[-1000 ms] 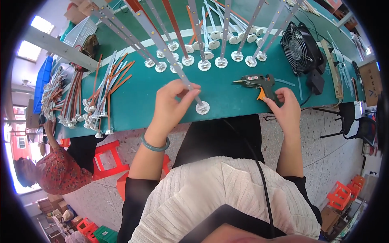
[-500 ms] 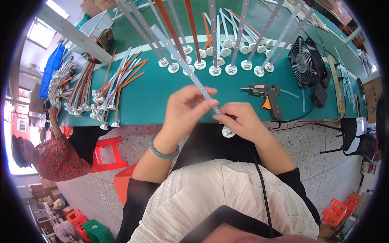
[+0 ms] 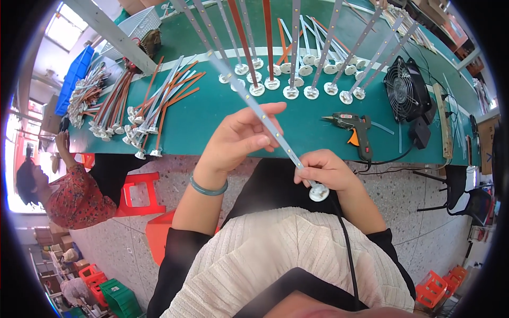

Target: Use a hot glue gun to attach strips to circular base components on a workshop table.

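Presently, both hands are closed on one long grey strip point(image 3: 265, 119) studded with small yellow dots, held above the near edge of the green table point(image 3: 212, 114) and over the person's lap. The left hand point(image 3: 241, 139) pinches the strip about midway along its length, thumb below and fingers curled over it. The right hand point(image 3: 326, 170) grips the lower end, fingers wrapped just above the white round base point(image 3: 318, 192) fitted there. The strip runs diagonally from that base up and to the left, passing over the table toward the far side. A glue gun point(image 3: 354, 127), dark with an orange trigger, lies on the table just beyond the right hand, apart from it, its cord trailing off the edge. A black fan point(image 3: 407, 90) stands to its right. Further back, a row of like strips point(image 3: 297, 58) rests with white bases toward the person. At the left of the table lies a heap of strips point(image 3: 154, 111), some orange, some grey. Another person in a red patterned top point(image 3: 77, 199) sits at the left end, beside a red stool point(image 3: 137, 193).
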`<state>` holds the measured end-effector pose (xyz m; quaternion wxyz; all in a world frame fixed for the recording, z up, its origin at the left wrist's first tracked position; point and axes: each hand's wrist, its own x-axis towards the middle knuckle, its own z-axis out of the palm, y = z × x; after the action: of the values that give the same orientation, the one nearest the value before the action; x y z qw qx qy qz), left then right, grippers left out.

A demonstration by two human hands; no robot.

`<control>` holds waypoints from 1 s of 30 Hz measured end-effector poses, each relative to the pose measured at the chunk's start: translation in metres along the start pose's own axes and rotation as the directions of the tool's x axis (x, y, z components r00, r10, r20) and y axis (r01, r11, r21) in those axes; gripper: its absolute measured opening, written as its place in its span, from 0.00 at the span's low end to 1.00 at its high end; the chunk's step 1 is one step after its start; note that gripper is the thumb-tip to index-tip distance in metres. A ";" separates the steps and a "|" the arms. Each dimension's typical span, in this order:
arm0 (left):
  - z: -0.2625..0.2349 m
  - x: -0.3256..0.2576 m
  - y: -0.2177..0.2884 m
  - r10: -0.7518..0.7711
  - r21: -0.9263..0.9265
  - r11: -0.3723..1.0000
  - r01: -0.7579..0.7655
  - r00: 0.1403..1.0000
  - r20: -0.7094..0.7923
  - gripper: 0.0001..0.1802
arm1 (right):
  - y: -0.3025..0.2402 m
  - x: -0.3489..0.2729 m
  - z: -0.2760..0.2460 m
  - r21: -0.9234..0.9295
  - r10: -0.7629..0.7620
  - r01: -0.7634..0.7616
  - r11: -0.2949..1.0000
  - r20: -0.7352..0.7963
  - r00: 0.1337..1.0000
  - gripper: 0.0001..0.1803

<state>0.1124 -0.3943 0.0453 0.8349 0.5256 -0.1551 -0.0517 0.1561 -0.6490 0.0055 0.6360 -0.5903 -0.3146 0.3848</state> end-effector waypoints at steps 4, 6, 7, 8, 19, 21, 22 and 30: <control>-0.001 0.004 -0.015 0.186 0.007 0.982 -0.187 0.980 0.069 0.20 | 0.006 0.003 0.004 0.392 0.048 -0.156 0.907 0.271 0.961 0.17; -0.003 0.003 -0.014 0.195 0.013 0.980 -0.197 0.977 0.087 0.17 | 0.004 0.003 0.008 0.534 -0.005 -0.222 0.816 0.390 0.921 0.16; -0.003 0.003 -0.014 0.200 0.015 0.979 -0.203 0.975 0.101 0.14 | 0.003 0.003 0.011 0.531 -0.005 -0.222 0.818 0.392 0.920 0.16; -0.002 0.002 -0.013 0.204 0.017 0.978 -0.207 0.974 0.100 0.14 | 0.002 0.004 0.014 0.565 -0.058 -0.165 0.808 0.355 0.933 0.16; 0.002 -0.012 -0.001 0.083 0.299 0.954 0.003 0.958 -0.273 0.09 | 0.022 0.008 0.024 0.754 -0.241 -0.084 0.651 0.310 0.920 0.15; 0.001 -0.014 0.006 0.094 0.346 0.938 0.003 0.960 -0.263 0.09 | 0.023 0.006 0.023 0.744 -0.193 -0.055 0.666 0.243 0.951 0.14; 0.001 -0.016 0.010 0.103 0.393 0.919 0.005 0.962 -0.252 0.09 | 0.022 0.006 0.024 0.744 -0.191 -0.059 0.666 0.246 0.950 0.14; -0.013 -0.031 0.037 0.102 0.773 0.634 -0.004 0.992 -0.078 0.08 | 0.025 0.006 0.022 0.513 -0.040 -0.084 0.854 0.228 0.973 0.12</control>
<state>0.0838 -0.3590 0.0669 0.5393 0.8288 -0.1297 0.0740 0.1372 -0.6320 -0.0175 0.7263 -0.3518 -0.2638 0.5283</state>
